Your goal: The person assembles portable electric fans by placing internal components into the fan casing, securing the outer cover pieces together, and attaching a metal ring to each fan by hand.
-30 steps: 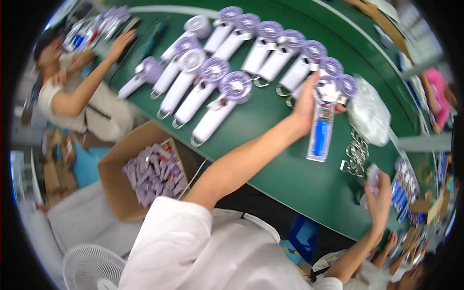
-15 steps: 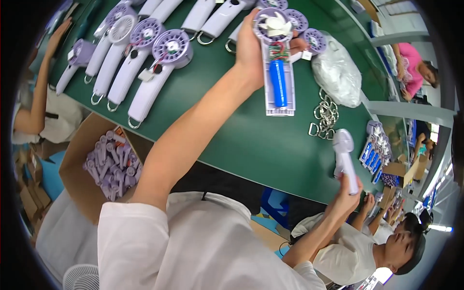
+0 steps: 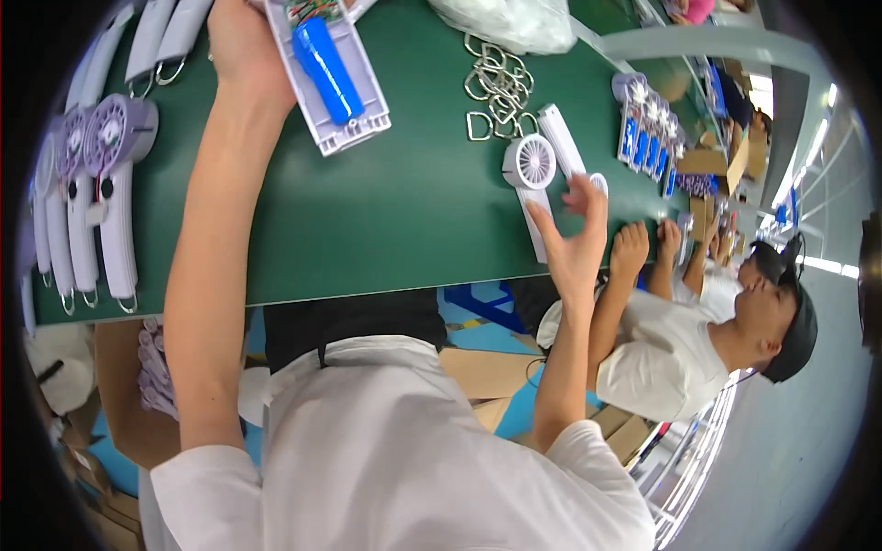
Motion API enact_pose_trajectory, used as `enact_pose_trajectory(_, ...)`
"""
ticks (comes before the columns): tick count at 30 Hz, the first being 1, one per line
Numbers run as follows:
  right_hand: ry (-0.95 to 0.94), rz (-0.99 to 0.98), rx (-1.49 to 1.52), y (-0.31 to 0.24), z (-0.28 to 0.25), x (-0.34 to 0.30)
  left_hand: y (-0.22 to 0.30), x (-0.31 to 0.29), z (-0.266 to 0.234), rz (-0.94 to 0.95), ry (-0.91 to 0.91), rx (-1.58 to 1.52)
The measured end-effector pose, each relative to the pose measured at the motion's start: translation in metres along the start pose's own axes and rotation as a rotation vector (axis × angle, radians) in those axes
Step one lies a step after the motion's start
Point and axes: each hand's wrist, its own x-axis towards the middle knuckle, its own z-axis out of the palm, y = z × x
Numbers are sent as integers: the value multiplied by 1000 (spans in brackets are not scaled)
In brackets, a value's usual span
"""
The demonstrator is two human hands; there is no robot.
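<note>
At the top edge, my left hand (image 3: 250, 60) is closed on a half-open handheld fan (image 3: 369, 101), a pale lilac shell with a blue cylindrical battery (image 3: 328, 75) and a green circuit board inside. The fan's head is cut off by the picture's edge. To the right, my right hand (image 3: 581, 241) has its thumb and fingers spread apart over the table. Just beyond it lie a round-headed fan housing (image 3: 531, 163) and a second pale fan piece (image 3: 560, 135), partly covered by my fingers. Whether my fingertips touch them, I cannot tell.
Metal D-rings (image 3: 497, 87) lie in a pile beside a clear plastic bag (image 3: 510, 20). Several lilac fans (image 3: 118, 216) lie at the left. More opened fans with blue batteries (image 3: 648, 138) are at the right, near a co-worker (image 3: 671, 344). A cardboard box (image 3: 124, 404) stands below the table.
My right hand held a pale fan piece; now its fingers are spread, and two pieces lie on the table by it. The view has shifted, and the left hand still holds its fan.
</note>
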Motion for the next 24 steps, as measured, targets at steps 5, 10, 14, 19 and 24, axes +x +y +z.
enact_pose_trajectory(5,-51,-196,-14,-20,20,34,-8,-2,-25,-216,-401,-120)
enact_pose_trajectory(10,-93,172,555,-32,12,54,-30,-7,-24,-342,-367,-124)
enact_pose_trajectory(14,-156,289,1055,-40,18,70,-20,-10,-9,-236,-260,5)
enact_pose_trajectory(19,-566,208,1428,-62,60,105,1,-5,-9,-75,-134,-45)
enact_pose_trajectory(24,-785,304,1834,-79,83,127,4,9,-25,-76,-237,-176)
